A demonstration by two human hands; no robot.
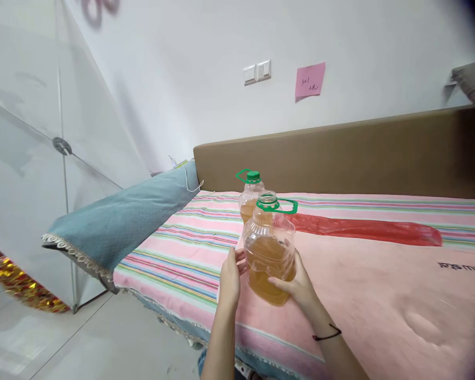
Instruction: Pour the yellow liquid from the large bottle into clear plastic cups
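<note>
Evidently uncapped jug (269, 264): stands or hovers over pink mat (340, 295), cannot tell which; in front of capped jug (247, 211).
Right hand (298, 279): half-curls fingers around side, thumb across front, apparently to bear weight.
Left hand (231, 270): holds fingers loosely open at opposite side, possibly touching, presumably for balance.

Our left hand (230, 277), right hand (298, 285) and both arms (222, 338) are bare. Near our right wrist (312, 309) we wear one thin black band (325, 338), like a hair tie, with a tiny bit sticking up.
</note>
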